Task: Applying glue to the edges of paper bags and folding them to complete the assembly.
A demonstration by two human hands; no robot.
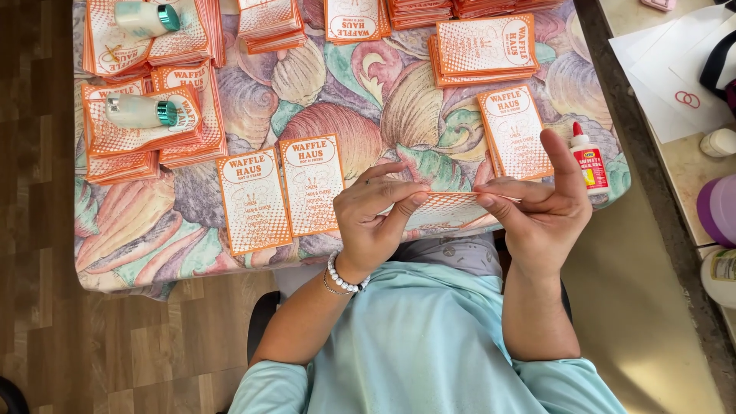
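Both hands are pinched onto the same orange-and-white printed card [452, 205], held edge-on just above the near edge of the table: the left hand [376, 218] grips its left end between thumb and fingers, and the right hand [540, 207] clamps the right end with the index finger sticking up. Two more cards [280, 190] lie flat just left of the hands on the seashell-pattern tablecloth [337, 100], a small glue bottle [590, 157] with a red cap sits right beside the right hand, and stacks of cards [146, 115] fill the far side.

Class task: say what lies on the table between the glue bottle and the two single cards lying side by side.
In the head view, both hands, left hand and right hand, pinch an orange card there.
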